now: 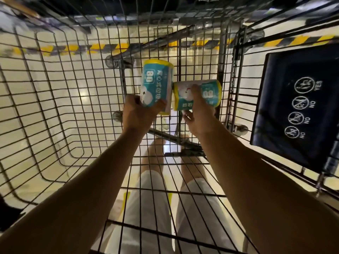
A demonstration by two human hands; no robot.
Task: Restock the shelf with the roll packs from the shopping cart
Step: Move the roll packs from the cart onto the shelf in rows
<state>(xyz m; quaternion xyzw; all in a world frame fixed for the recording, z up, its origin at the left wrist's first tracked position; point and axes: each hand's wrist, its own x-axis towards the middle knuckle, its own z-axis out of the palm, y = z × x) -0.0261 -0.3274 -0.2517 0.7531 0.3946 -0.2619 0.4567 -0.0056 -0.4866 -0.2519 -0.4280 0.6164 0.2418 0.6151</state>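
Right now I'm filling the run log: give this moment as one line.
stage: picking from cart | left hand: grips roll pack | right hand: grips second roll pack | shelf: not in view

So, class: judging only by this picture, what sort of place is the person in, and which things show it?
Probably a supermarket or store. A wire shopping cart fills the view, its child-seat flap printed with YES/NO safety pictograms, and each hand holds a packaged roll pack.
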